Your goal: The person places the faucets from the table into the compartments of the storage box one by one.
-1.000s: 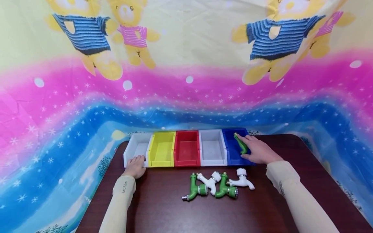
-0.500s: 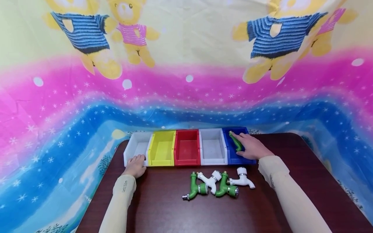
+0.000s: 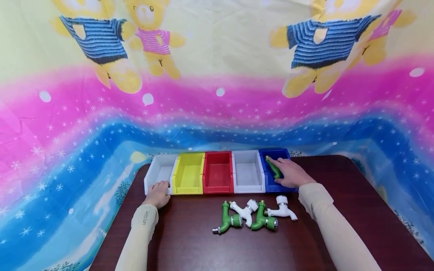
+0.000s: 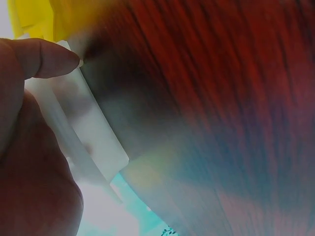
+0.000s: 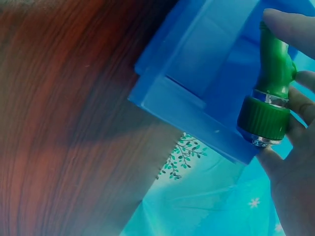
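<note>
My right hand holds a green tap over the blue bin at the right end of the row. In the right wrist view, the green tap shows a ribbed green knob with silvery rings, and fingers and thumb lie round its far side. My left hand grips the front rim of the white bin at the left end. Its thumb lies against the bin's front in the left wrist view; the other fingers are hidden there.
Between the end bins stand a yellow bin, a red bin and another white bin. In front, on the dark wooden table, lie two green taps and two white taps. A patterned cloth hangs behind.
My right hand has moved a little left with the green tap, further over the blue bin. The left hand has stayed on the white bin.
</note>
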A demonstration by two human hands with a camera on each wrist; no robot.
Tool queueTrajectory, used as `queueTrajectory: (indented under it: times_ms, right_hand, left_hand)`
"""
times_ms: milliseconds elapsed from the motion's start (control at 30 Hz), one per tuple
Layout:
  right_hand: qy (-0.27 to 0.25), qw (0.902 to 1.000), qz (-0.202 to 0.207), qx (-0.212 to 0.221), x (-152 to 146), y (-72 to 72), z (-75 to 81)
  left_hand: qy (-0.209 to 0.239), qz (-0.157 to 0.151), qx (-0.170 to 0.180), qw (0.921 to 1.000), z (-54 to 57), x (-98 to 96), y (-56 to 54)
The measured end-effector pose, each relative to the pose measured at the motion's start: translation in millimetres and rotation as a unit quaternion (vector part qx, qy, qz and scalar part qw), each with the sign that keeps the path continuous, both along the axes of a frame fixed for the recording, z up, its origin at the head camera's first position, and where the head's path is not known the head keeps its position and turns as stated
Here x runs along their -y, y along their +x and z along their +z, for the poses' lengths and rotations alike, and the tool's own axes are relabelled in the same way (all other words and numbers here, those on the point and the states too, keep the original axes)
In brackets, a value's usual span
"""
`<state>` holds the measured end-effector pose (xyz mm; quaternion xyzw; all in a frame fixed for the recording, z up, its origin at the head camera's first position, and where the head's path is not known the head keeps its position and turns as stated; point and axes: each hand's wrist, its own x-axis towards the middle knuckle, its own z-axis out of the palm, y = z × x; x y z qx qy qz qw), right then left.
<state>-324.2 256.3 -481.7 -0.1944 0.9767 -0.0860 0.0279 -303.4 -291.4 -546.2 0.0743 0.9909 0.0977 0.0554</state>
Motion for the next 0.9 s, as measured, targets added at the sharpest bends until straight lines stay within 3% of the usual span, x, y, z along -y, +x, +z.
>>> queueTrajectory:
  times_ms: [567, 900]
  right_hand:
    - [0.012, 0.9996, 0.019, -0.015, -2, -2.1, -14.2]
    - [0.010, 0.9991, 0.033, -0.026, -1, -3.7, -15.9]
  left_hand:
    - [-0.004, -0.001, -0.003, 1.0000, 5.8, -4.8, 5.8]
    - [-0.002, -0.003, -0.009, 1.0000, 0.8, -2.1, 3.3]
